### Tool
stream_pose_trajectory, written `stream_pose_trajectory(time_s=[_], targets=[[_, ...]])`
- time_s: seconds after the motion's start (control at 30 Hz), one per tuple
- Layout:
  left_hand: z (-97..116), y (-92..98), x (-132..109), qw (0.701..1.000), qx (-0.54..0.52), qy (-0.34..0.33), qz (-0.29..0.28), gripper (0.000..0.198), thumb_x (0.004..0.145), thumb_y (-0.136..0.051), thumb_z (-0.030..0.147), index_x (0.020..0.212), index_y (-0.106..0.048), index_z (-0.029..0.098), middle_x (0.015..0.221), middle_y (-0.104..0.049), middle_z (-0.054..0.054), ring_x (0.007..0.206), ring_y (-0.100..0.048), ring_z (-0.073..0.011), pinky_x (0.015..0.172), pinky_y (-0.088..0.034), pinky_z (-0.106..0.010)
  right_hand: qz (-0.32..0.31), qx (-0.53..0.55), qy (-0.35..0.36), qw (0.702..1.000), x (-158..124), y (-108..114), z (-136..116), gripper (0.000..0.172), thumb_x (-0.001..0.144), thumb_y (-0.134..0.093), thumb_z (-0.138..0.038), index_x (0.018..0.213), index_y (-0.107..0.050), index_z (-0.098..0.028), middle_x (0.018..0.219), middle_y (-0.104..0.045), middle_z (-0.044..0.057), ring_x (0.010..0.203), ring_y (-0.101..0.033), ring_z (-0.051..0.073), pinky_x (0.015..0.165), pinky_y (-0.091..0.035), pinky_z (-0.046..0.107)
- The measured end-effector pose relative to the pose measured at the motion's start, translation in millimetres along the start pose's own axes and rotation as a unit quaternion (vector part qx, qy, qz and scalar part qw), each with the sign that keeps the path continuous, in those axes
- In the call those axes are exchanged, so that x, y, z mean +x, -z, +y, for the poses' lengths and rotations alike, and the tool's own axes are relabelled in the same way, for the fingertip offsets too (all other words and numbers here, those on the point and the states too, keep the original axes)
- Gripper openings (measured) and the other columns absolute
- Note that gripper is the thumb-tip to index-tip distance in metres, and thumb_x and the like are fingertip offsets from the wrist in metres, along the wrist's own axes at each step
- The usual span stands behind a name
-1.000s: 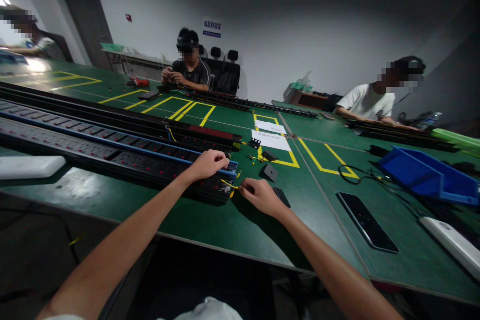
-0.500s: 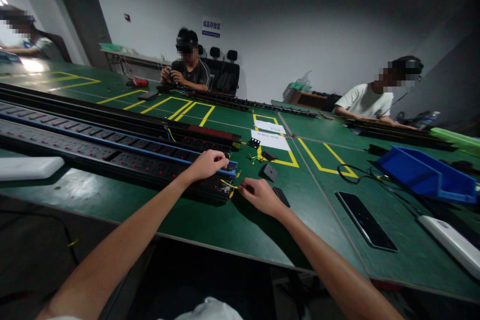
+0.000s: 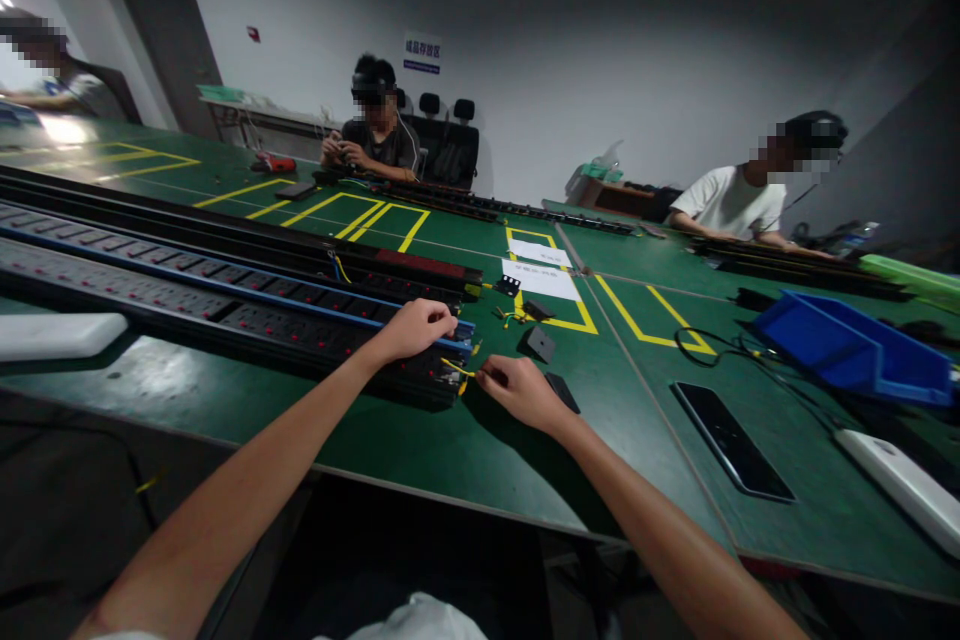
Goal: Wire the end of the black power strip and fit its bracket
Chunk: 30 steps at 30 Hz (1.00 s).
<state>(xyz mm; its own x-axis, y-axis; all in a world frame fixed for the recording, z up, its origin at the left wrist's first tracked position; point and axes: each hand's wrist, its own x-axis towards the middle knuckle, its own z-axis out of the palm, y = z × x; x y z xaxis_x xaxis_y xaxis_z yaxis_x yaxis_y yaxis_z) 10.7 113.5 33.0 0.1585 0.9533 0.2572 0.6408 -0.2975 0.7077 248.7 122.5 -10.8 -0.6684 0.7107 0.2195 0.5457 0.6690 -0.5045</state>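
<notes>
A long black power strip [image 3: 225, 310] with rows of sockets and a blue stripe lies across the green table [image 3: 420, 450]. My left hand [image 3: 416, 328] rests closed on top of its right end. My right hand [image 3: 517, 392] is just past that end, fingers pinched on a yellow wire [image 3: 455, 367] that comes out of the strip's open end. Small black end caps [image 3: 540, 344] lie just beyond my right hand.
More long black strips [image 3: 240, 240] run behind. A phone [image 3: 731, 440], a blue bin [image 3: 855, 345], a black cable [image 3: 705, 345] and a white block [image 3: 900, 485] lie at right; another white block [image 3: 60, 332] at left. Three other people sit at the far sides.
</notes>
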Motion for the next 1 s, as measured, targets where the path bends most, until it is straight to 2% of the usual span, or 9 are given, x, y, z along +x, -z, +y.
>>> stream_pose_trajectory(time_s=[0.37, 0.5, 0.63, 0.83, 1.0], targets=[[1.7, 0.8, -0.4, 1.0, 0.004, 0.002, -0.002, 0.032, 0.087, -0.054, 0.038, 0.07, -0.071, 0.016, 0.069, -0.07, -0.003, 0.067, -0.06, -0.0162, 0.065, -0.039, -0.027, 0.006, 0.013, -0.002, 1.0, 0.8, -0.3, 0.7, 0.024, 0.091, -0.053, -0.028, 0.069, -0.058, -0.019, 0.059, -0.057, -0.001, 0.054, -0.048, 0.012, 0.053, -0.027, 0.023], [2.3, 0.9, -0.3, 1.0, -0.001, 0.003, -0.002, 0.033, 0.087, -0.054, 0.039, 0.07, -0.071, 0.016, 0.07, -0.07, -0.003, 0.067, -0.06, -0.0162, 0.066, -0.04, -0.027, -0.009, 0.096, -0.028, 0.995, 0.9, -0.6, 2.9, 0.022, 0.091, -0.052, -0.027, 0.073, -0.06, -0.018, 0.064, -0.066, 0.001, 0.052, -0.054, 0.012, 0.051, -0.034, 0.022], [1.9, 0.5, 0.2, 1.0, 0.0, 0.002, -0.002, 0.033, 0.086, -0.054, 0.039, 0.07, -0.071, 0.016, 0.07, -0.07, -0.003, 0.067, -0.06, -0.0163, 0.066, -0.04, -0.027, -0.03, 0.186, -0.058, 0.98, 1.1, -2.1, 5.4, 0.023, 0.094, -0.05, -0.034, 0.081, -0.061, -0.018, 0.073, -0.073, 0.003, 0.046, -0.057, 0.011, 0.045, -0.039, 0.02], [0.1, 0.0, 0.6, 1.0, 0.002, 0.002, -0.003, 0.032, 0.087, -0.053, 0.038, 0.07, -0.071, 0.016, 0.07, -0.069, -0.003, 0.065, -0.058, -0.0155, 0.065, -0.039, -0.027, -0.007, 0.275, -0.08, 0.958, 3.3, 1.1, 3.7, 0.029, 0.089, -0.057, -0.045, 0.084, -0.062, -0.016, 0.078, -0.074, 0.006, 0.051, -0.062, 0.011, 0.042, -0.04, 0.019], [-1.8, 0.0, 0.1, 1.0, -0.001, -0.006, -0.01, 0.034, 0.087, -0.054, 0.041, 0.072, -0.07, 0.016, 0.069, -0.068, -0.002, 0.067, -0.059, -0.0156, 0.063, -0.039, -0.026, 0.059, 0.294, -0.099, 0.949, 5.7, 6.7, 4.0, 0.038, 0.085, -0.061, -0.054, 0.082, -0.063, -0.017, 0.071, -0.072, 0.005, 0.048, -0.06, 0.012, 0.04, -0.04, 0.02]])
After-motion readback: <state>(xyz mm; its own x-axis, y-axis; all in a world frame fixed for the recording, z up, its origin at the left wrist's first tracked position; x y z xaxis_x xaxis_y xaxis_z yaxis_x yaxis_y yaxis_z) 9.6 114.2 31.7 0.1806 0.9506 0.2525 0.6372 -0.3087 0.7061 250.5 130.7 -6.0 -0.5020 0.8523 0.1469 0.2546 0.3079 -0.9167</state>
